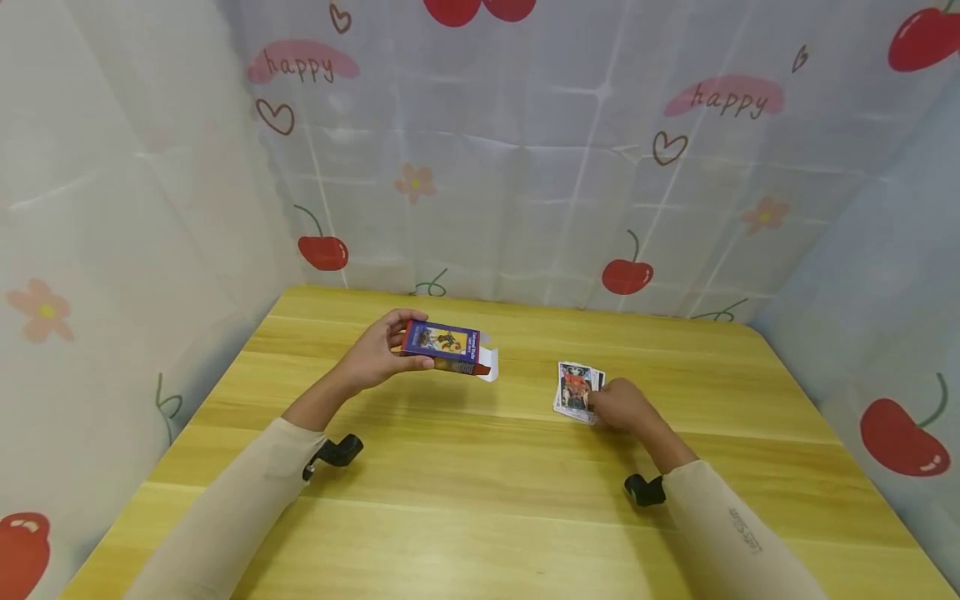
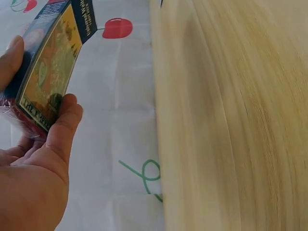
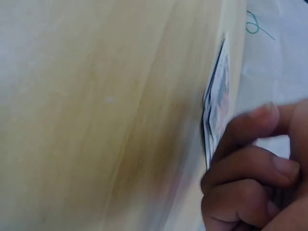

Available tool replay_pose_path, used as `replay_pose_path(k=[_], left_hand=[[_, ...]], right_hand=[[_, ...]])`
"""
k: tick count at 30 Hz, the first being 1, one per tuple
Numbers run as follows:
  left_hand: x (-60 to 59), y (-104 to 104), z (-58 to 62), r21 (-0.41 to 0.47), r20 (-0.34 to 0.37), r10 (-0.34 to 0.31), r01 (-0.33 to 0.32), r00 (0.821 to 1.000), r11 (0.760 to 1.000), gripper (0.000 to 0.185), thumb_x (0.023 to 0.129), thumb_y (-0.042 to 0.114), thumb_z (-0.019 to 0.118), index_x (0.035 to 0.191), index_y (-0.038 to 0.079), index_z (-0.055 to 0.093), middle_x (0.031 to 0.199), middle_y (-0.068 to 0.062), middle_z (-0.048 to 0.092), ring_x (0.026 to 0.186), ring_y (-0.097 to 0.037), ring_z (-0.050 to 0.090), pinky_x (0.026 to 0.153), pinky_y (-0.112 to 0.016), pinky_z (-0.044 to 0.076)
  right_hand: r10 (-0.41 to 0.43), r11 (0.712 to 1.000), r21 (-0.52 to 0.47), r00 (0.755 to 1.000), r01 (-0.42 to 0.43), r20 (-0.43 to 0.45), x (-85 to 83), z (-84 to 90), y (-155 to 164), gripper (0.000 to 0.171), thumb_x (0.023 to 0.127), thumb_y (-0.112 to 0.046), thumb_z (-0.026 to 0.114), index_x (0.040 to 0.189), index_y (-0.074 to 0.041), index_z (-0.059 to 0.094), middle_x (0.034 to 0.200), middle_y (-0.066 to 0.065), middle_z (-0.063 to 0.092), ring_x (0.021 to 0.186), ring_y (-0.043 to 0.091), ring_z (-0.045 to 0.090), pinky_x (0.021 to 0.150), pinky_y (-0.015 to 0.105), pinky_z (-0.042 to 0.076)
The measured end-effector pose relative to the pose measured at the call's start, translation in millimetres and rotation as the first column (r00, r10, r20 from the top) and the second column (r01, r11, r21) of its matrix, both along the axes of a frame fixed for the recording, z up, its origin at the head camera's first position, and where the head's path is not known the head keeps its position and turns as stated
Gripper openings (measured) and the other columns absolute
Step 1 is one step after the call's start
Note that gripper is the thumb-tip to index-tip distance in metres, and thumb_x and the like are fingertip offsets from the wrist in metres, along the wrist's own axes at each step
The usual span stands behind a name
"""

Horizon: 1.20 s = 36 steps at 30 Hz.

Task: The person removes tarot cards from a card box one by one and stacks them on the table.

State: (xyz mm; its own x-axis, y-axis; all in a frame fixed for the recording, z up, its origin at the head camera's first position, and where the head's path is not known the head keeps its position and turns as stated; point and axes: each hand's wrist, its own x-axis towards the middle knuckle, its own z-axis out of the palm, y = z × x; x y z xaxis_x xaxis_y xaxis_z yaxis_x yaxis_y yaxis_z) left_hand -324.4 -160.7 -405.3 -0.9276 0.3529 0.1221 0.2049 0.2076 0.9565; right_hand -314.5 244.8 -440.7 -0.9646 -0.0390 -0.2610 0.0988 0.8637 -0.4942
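The left hand (image 1: 375, 357) is gripping a dark blue cardboard card box with a yellow picture panel (image 1: 444, 347), thumb along one long edge and fingers curled under the other, holding it just above the pale yellow wooden bench (image 1: 480, 500). The box's white end flap (image 1: 489, 363) is hanging open on the side away from the palm; whether anything is sitting inside cannot be told. Well apart from that hand, the right hand (image 1: 621, 406) is curling its fingers onto a small stack of picture cards (image 1: 576, 390) lying on the bench, right at its fingertips. The left wrist view is showing the box's yellow face (image 2: 50, 67) close up with printed lettering, unreadable from the head view. The right wrist view is showing the cards edge-on (image 3: 215, 103), slightly fanned, against bent fingers (image 3: 250, 159).
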Motion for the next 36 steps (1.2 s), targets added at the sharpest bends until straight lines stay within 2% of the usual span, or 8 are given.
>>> replay_pose_path(k=[4,9,14,16,20,26,32,36], left_hand=[[-8.3,3,-10.0,-0.07,0.022,-0.02,0.021,1.0,0.997,0.074,0.079,0.021,0.084,0.139,0.007,0.044,0.132,-0.015,0.053,0.117,-0.03,0.06,0.086,-0.03,0.058],[-16.2,5,-26.9,-0.172,0.027,-0.03,0.034,0.999,0.985,0.073,0.079,0.022,0.084,0.139,0.006,0.044,0.133,-0.015,0.053,0.12,-0.032,0.056,0.092,-0.035,0.056],[-21.8,5,-38.4,-0.276,0.013,-0.033,0.035,0.999,0.961,0.072,0.078,0.022,0.085,0.136,0.005,0.045,0.126,-0.017,0.057,0.114,-0.029,0.058,0.091,-0.034,0.056],[-22.4,4,-41.0,-0.326,0.011,-0.026,0.029,1.0,0.945,0.073,0.078,0.022,0.085,0.135,0.004,0.045,0.125,-0.017,0.058,0.111,-0.027,0.06,0.09,-0.033,0.056],[-22.4,0,-45.3,-0.451,-0.015,-0.021,0.012,1.0,0.893,0.073,0.077,0.027,0.086,0.134,0.006,0.045,0.125,-0.015,0.059,0.109,-0.025,0.061,0.093,-0.038,0.055],[-23.7,-3,-49.8,-0.63,-0.118,-0.088,-0.006,0.989,0.777,0.074,0.075,0.04,0.085,0.131,0.012,0.045,0.121,-0.012,0.061,0.105,-0.024,0.06,0.097,-0.045,0.051],[-24.1,-1,-47.3,-0.722,-0.132,-0.14,0.002,0.981,0.692,0.078,0.078,0.045,0.082,0.136,0.01,0.043,0.122,-0.013,0.062,0.106,-0.025,0.061,0.098,-0.044,0.051],[-18.5,-1,-38.9,-0.759,-0.099,-0.138,0.015,0.985,0.651,0.097,0.077,0.049,0.081,0.148,0.004,0.033,0.14,-0.021,0.052,0.124,-0.034,0.056,0.106,-0.054,0.044]], right_hand=[[-0.059,0.997,-0.058,0.998,0.056,-0.038,4.8,3.0,6,0.046,0.1,-0.027,0.039,0.058,-0.012,0.047,0.064,0.003,0.053,0.053,0.014,0.039,0.055,0.028,0.035],[-0.07,0.993,-0.097,0.995,0.063,-0.072,13.8,7.1,13,0.046,0.103,-0.028,0.04,0.067,-0.006,0.057,0.104,0.019,0.07,0.067,0.02,0.057,0.058,0.03,0.042],[-0.067,0.993,-0.105,0.994,0.058,-0.088,19.9,5.4,15,0.047,0.103,-0.03,0.043,0.061,-0.01,0.052,0.093,0.016,0.071,0.063,0.019,0.054,0.057,0.03,0.041],[-0.065,0.994,-0.091,0.994,0.056,-0.093,19.5,2.7,14,0.046,0.102,-0.031,0.044,0.06,-0.012,0.05,0.081,0.012,0.068,0.06,0.018,0.049,0.056,0.029,0.039],[-0.068,0.995,-0.074,0.993,0.061,-0.093,18.2,-1.9,11,0.047,0.102,-0.033,0.044,0.059,-0.014,0.046,0.063,0.003,0.054,0.055,0.016,0.042,0.054,0.029,0.035],[-0.072,0.991,-0.116,0.993,0.06,-0.097,18.0,-5.6,7,0.049,0.101,-0.031,0.046,0.055,-0.016,0.041,0.051,-0.003,0.038,0.049,0.014,0.034,0.05,0.028,0.032],[-0.045,0.992,-0.122,0.99,0.029,-0.134,16.5,-6.5,3,0.047,0.102,-0.031,0.046,0.058,-0.015,0.042,0.052,-0.003,0.04,0.049,0.015,0.036,0.051,0.029,0.033],[-0.014,0.993,-0.117,0.978,-0.01,-0.208,19.4,0.7,-2,0.04,0.102,-0.031,0.049,0.067,-0.011,0.051,0.057,0.0,0.045,0.052,0.016,0.039,0.051,0.029,0.033]])
